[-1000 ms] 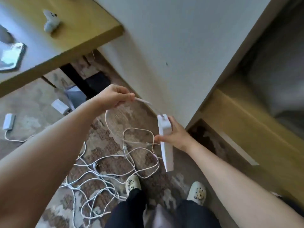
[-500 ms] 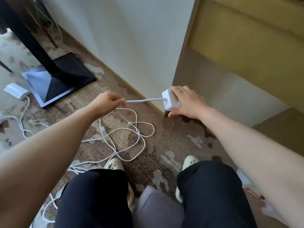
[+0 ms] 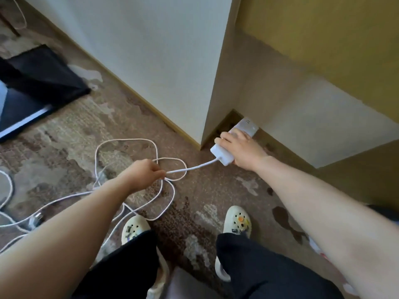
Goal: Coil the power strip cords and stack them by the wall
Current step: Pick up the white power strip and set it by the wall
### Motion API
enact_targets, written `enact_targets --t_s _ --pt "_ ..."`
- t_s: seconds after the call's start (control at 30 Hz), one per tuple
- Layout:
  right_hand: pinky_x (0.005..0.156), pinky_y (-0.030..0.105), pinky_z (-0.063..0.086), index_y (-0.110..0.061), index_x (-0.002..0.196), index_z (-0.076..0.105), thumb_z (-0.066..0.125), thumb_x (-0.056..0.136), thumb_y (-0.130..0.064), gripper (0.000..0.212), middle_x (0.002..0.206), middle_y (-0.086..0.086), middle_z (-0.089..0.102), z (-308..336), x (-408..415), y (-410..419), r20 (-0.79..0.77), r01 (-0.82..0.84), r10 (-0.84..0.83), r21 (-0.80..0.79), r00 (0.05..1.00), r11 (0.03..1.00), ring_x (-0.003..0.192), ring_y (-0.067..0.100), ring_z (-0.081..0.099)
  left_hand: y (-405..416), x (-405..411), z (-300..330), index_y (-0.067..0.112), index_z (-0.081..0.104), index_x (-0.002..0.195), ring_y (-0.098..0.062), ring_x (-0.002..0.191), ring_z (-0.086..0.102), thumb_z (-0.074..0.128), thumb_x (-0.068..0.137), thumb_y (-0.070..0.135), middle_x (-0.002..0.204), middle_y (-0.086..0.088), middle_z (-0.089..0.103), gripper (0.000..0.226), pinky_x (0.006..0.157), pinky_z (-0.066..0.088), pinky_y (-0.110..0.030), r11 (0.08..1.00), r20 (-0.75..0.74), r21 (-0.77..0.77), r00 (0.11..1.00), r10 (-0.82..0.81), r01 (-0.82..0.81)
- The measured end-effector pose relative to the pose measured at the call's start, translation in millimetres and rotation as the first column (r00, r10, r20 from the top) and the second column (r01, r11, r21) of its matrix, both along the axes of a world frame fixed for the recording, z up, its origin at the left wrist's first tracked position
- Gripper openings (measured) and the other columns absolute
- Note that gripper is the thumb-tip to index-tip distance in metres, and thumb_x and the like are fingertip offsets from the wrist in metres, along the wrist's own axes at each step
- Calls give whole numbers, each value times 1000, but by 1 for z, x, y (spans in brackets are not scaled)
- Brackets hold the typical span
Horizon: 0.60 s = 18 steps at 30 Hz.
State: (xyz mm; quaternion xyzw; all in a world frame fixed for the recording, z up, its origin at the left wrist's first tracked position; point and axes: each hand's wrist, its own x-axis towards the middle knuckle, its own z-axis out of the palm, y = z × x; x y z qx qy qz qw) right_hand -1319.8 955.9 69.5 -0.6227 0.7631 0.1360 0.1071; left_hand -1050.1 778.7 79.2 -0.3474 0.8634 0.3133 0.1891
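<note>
Home – carpet [image 3: 194,190] (patterned), wall [image 3: 151,50]

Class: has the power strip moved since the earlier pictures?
Yes. The power strip, gripped by the right hand, has gone down to the floor beside the wall corner.

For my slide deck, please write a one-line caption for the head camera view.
Right hand sets white power strip down at wall corner; left hand pinches its white cord.
</note>
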Motion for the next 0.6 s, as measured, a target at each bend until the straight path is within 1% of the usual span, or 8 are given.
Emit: enact_targets --t_s 0.03,0.1,0.2,0.33,0.43,0.5,0.57,0.6 --pt "107 48 37 -27 144 28 65 82 -3 76 144 -3 33 -23 -9 -7 -20 0 1 38 1000 999 133 35 30 -5 -10 -22 30 64 65 -13 63 53 57 93 39 60 7 56 30 54 34 -24 1000 -9 6 1000 8 -8" --pt "102 47 38 -26 144 25 67 81 -5 79 144 -2 34 -71 -24 -22 -86 9 0 105 996 994 126 36 36 -15 -30 -68 23 68 73 -17 68 53 54 95 35 63 5 56 28 56 35 -24 1000 -5 18 1000 -4 4" --pt "103 50 38 -25 146 18 71 80 -9 86 149 2 30 -137 -45 -35 -205 29 8 177 979 984 125 38 37 -26 -61 -128 12 71 91 -27 87 59 51 96 26 84 -8 65 25 74 40 -31 999 -11 38 1000 -8 9" --pt "94 49 42 -27 145 21 73 78 -11 87 152 4 31 -200 -74 -56 -295 32 23 181 955 983 125 36 39 -33 -94 -192 25 61 69 -24 71 56 51 96 26 63 5 54 29 58 35 -30 996 -7 84 999 37 -36" --pt "90 50 42 -32 146 25 77 76 -13 89 155 6 30 -230 -91 -69 -292 76 -19 184 956 980 126 39 40 -32 -113 -225 26 63 71 -16 56 52 51 95 25 58 4 55 27 48 31 -27 979 3 141 989 150 -148" --pt "82 47 46 -35 146 27 74 78 -12 86 157 8 24 -248 -95 -72 -262 139 -91 170 961 976 123 44 41 -29 -119 -242 24 65 74 -17 58 54 51 95 25 60 1 58 26 48 33 -27 969 9 159 981 192 -191" --pt "77 45 49 -39 147 23 71 84 -14 83 162 5 10 -268 -93 -69 -159 201 -175 165 972 966 125 45 39 -26 -119 -256 16 67 77 -23 67 58 52 94 24 67 -4 61 25 53 37 -29 957 17 177 973 229 -228" --pt "80 46 51 -42 148 21 70 87 -20 82 164 2 2 -277 -90 -65 -66 239 -231 168 971 956 132 45 32 -25 -117 -261 13 69 80 -23 68 57 53 94 23 67 -5 60 24 54 36 -29 950 17 187 967 252 -251"
